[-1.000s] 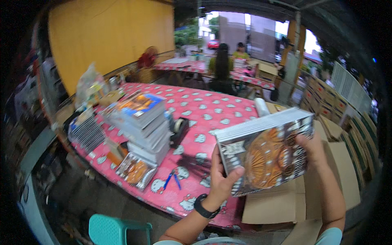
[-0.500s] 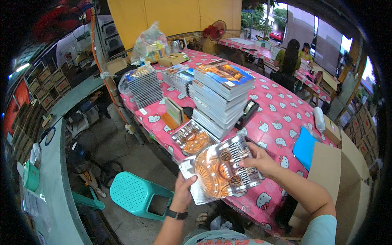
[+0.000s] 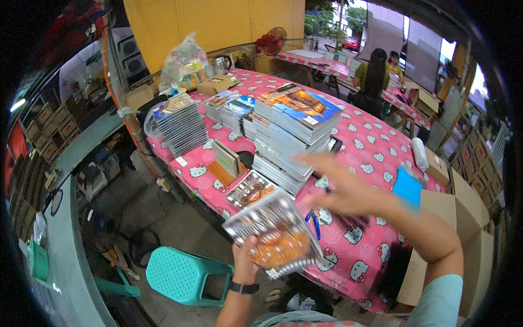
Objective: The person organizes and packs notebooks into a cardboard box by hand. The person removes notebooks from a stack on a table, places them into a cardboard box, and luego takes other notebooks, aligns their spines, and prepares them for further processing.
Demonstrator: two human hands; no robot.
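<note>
My left hand [image 3: 246, 255] grips a notebook [image 3: 272, 231] at its near edge, the thumb on top. The cover is shiny, with an orange round pattern and dark lettering, and it is tilted and smeared by motion. My right hand [image 3: 346, 188] is off the notebook, blurred, with fingers apart and nothing visible in them. It hovers beside a tall stack of notebooks [image 3: 299, 109]. Another orange-patterned notebook [image 3: 250, 189] lies at the foot of that stack, partly covered by the held one. A blue-handled hand tool [image 3: 316, 224] lies on the table below my right hand.
More stacks [image 3: 182, 125] stand on the pink patterned table [image 3: 376, 163], near a wooden holder [image 3: 224, 166]. A blue sheet [image 3: 407, 185] and open cardboard box [image 3: 430, 218] are at right, a turquoise stool [image 3: 185, 272] at lower left. Two people [image 3: 373, 76] sit farther back.
My right hand has let go of the notebook and moved up and away toward the tall stack. The notebook has turned and stays in my left hand. The blue-handled tool has come into view.
</note>
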